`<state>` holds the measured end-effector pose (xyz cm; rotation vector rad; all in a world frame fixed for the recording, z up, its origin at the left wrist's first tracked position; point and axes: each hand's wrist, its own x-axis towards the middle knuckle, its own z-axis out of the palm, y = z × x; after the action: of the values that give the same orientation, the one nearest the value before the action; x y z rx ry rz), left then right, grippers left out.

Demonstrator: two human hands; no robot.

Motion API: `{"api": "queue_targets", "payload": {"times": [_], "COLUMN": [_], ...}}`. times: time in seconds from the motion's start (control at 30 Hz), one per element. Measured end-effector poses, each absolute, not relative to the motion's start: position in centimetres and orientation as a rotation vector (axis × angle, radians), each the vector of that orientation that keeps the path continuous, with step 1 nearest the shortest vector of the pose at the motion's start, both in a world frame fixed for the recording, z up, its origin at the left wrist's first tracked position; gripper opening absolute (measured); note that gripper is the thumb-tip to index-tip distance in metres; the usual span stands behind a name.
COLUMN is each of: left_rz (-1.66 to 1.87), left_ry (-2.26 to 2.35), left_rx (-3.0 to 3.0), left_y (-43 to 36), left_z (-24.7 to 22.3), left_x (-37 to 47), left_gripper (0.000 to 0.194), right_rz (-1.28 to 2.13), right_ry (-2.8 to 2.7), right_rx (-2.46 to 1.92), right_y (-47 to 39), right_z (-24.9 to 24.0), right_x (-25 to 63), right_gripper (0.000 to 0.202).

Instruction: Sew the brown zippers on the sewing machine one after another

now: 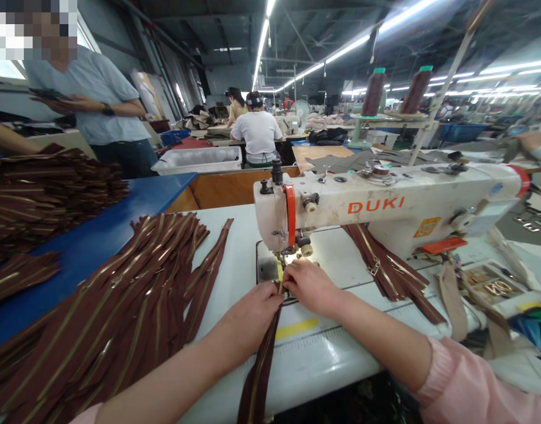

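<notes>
A brown zipper (260, 371) with brass-coloured teeth runs up from the table's front edge to the needle area of a white sewing machine (332, 203). My left hand (258, 315) is closed on the zipper just in front of the presser foot. Beside it, my right hand (312, 287) pinches the zipper's upper end, close to the needle. The fingers hide the very end of the tape. Left of my hands, a large heap of brown zippers (133, 294) spreads over the table. More zippers (387, 268) lie under the machine's arm, one with a metal slider (374, 268).
A blue table (164, 191) at the left bears a thick zipper pile (53, 194). Thread cones (374, 93) stand behind the machine. A small tray of metal parts (495, 285) sits at right. One person (89, 94) stands at left; others sit farther back.
</notes>
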<state>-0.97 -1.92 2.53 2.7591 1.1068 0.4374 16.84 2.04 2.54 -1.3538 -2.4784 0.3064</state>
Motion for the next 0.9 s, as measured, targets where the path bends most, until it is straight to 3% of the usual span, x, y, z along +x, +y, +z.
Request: {"api": "queue_targets", "payload": {"times": [0.33,0.57,0.9], "left_rz": [0.381,0.131,0.179], "left_ry": [0.943,0.847,0.829], "left_rx": [3.157,3.287,3.328], "left_y": [-2.0,-2.9,-3.1], "left_z": [2.4,3.0,2.0], "left_x": [-1.8,-1.8,-1.7], "left_gripper": [0.039,0.030,0.027], "right_rz": [0.376,0.380,0.399], "right_ry": [-2.366,-2.294,-2.257], "right_rx": [-1.415,-1.315,-1.186], "right_y": [1.7,1.3,2.1], "right_z": [2.1,0.6,-1.9], "right_x": [16.7,16.5,16.8], "right_gripper": [0.012,0.020,0.021]}}
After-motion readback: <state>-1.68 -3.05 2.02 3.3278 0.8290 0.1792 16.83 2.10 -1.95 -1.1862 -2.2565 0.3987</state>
